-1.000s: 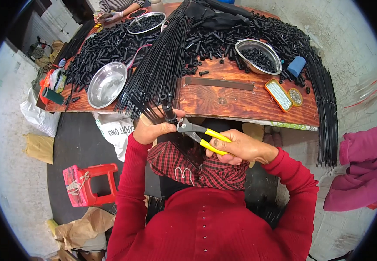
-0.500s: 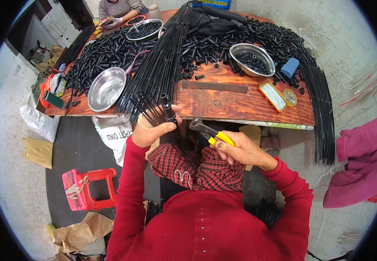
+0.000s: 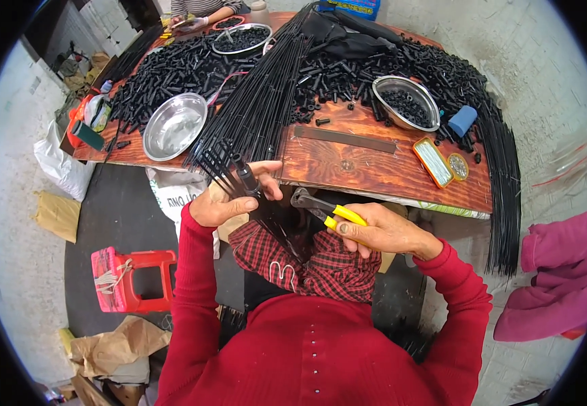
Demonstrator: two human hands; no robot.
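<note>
Evidently some fitting is under way in the hands: a black tubular sleeve (image 3: 244,174) stands among thin black rods (image 3: 216,174) at the left hand (image 3: 215,205), just in front of the near edge of the wooden tabletop (image 3: 368,166) and above the red plaid cloth (image 3: 341,264) on the lap. The left thumb and forefinger are spread around the sleeve; whether the other fingers press on the rods behind it cannot be told. The right hand (image 3: 375,229) is wrapped firmly around yellow-handled pincers (image 3: 349,214), their dark head near the sleeve but apart from it. Judging by this, the sleeve and rods have been brought together, while whether they are fixed to one another is unclear. Much seems left: loose black tubular pieces (image 3: 171,81) cover the left and far parts of the tabletop, a bundle of long black rods (image 3: 266,88) runs from the far edge to the near one, and a steel bowl (image 3: 389,85) toward the right edge holds small black parts. No pile can be picked out with certainty as finished work. The lower ends of the rods at the left hand fade into the dark gap over the lap, and the bite of the pincers is too small to read. By the far left corner, a co-worker's hand (image 3: 185,26) holds something indistinct, and that person's upper body is cut off.
</note>
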